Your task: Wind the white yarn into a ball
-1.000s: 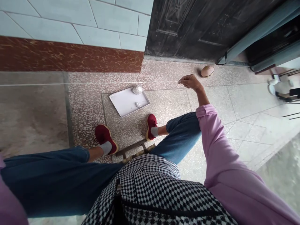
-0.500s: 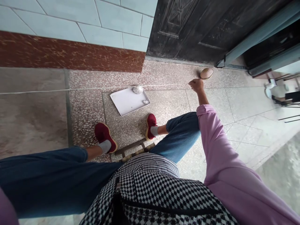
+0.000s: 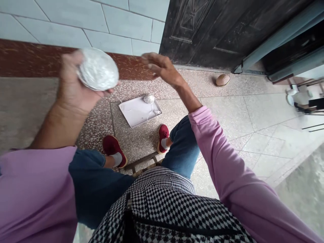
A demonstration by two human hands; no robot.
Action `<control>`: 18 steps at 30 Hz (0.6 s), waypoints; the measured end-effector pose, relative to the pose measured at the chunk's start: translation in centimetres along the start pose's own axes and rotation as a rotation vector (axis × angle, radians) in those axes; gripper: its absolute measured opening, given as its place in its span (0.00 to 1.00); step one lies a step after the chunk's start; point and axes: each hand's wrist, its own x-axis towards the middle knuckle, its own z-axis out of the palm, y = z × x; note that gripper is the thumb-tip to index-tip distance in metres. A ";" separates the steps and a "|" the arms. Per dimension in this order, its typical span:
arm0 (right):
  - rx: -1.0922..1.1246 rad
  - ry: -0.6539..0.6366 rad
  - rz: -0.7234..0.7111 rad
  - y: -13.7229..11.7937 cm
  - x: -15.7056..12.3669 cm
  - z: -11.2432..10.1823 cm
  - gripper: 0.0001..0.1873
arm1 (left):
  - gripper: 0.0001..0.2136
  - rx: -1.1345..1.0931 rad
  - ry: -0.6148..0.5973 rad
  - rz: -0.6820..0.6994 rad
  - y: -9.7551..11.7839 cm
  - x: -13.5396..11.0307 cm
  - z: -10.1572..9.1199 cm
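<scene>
My left hand (image 3: 72, 86) is raised at the upper left, closed round a large white ball of thread (image 3: 98, 69). My right hand (image 3: 162, 67) is lifted beside it, a little to the right of the ball, with fingers held loosely together; whether it pinches the thread I cannot make out. Below on the floor lies a white tray (image 3: 135, 113) carrying a smaller thread ball (image 3: 149, 98) and a little lump (image 3: 157, 111), with a loose strand trailing off the tray's edge.
I sit on a low wooden stool (image 3: 144, 162), red shoes (image 3: 113, 148) on speckled terrazzo floor. A tiled wall with a red skirting (image 3: 30, 57) and a dark door (image 3: 215, 30) stand ahead. A tan oval object (image 3: 222, 80) lies by the door.
The taut thread stretched across the floor is gone. My right hand swung in from the far right to the middle, and my left hand came up into view holding the big ball.
</scene>
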 end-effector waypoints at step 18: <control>0.139 0.111 -0.032 -0.6 0.8 8.2 0.54 | 0.35 -0.145 -0.294 0.143 -4.9 2.2 -0.6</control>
